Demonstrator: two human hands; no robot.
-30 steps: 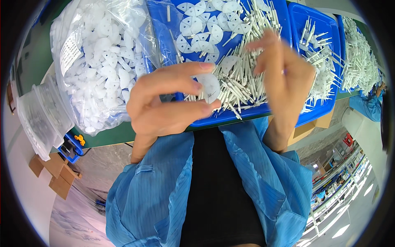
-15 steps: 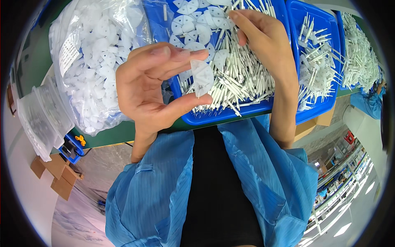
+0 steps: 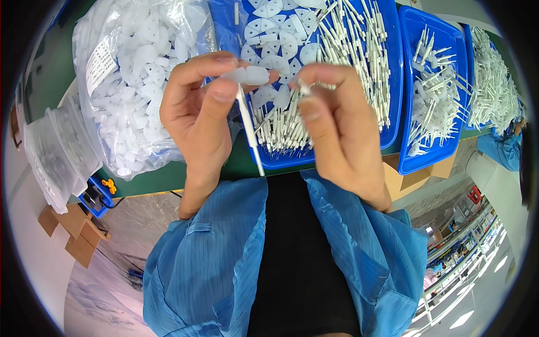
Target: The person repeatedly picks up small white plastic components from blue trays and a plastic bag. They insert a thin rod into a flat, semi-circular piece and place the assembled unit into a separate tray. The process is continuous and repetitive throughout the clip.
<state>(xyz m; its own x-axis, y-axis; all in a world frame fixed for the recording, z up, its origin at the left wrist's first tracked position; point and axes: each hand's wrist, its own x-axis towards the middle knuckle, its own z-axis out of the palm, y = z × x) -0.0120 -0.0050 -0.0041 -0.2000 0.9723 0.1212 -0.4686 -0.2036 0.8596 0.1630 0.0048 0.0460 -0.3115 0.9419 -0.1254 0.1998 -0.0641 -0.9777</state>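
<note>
My left hand (image 3: pixel 196 112) pinches a translucent white plastic piece (image 3: pixel 254 75) between thumb and fingers, seen nearly edge-on. From its underside a thin white rod (image 3: pixel 248 128) slants down toward me. Close beside it on the right is my right hand (image 3: pixel 345 126), closed and blurred by motion. A white rod-like tip (image 3: pixel 304 87) shows between its thumb and forefinger; the rest is hidden. Behind both hands, a blue tray (image 3: pixel 397 112) holds many loose white rods (image 3: pixel 359 53) and half-round plastic pieces (image 3: pixel 275 28).
A clear bag (image 3: pixel 137 73) of white plastic pieces lies at left, next to stacked clear containers (image 3: pixel 62 151). To the right, a second blue tray (image 3: pixel 435 159) holds pieces with rods attached, with a further heap (image 3: pixel 493 81) beyond. A cardboard box (image 3: pixel 415 182) sits below the table edge.
My right hand has come from the far side of the tray down beside my left. The plastic piece in my left hand has turned edge-on, and a rod now hangs from it.
</note>
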